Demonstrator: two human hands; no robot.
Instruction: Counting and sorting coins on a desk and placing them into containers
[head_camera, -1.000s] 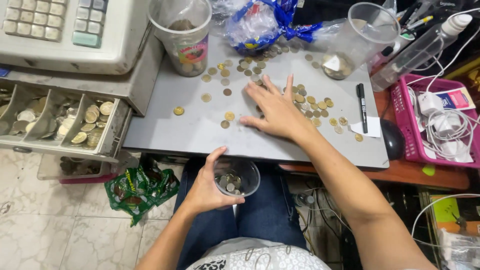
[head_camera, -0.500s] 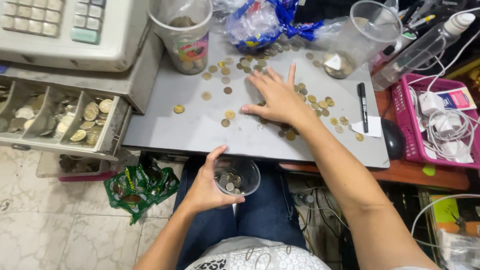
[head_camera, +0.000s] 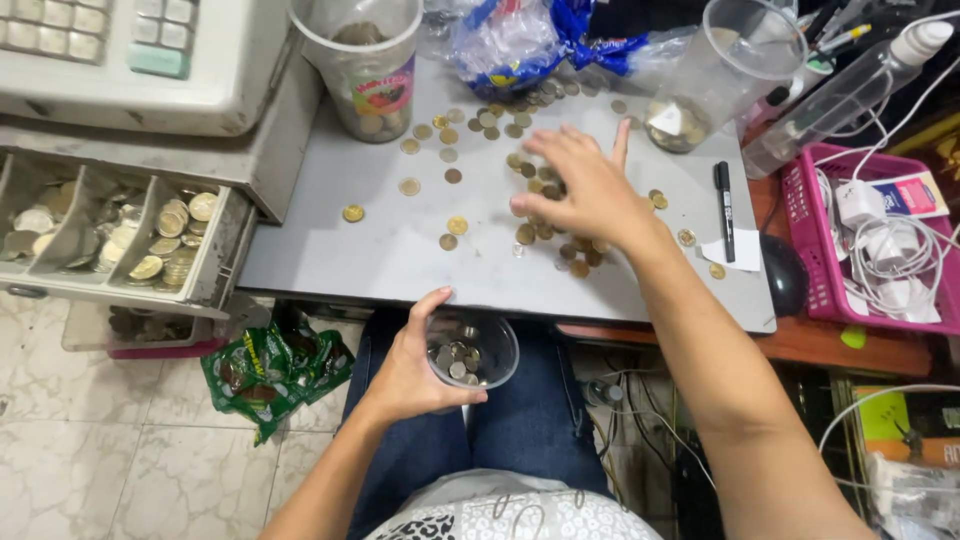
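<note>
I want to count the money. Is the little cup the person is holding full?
No, it is mostly empty. The clear cup in the left hand has only a few coins at its bottom.

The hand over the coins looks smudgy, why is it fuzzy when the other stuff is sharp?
In the head view the right hand is streaked with motion blur at its fingers, while the left hand, its clear cup and the coins on the grey board are crisp; light is even, shadows soft.
</note>
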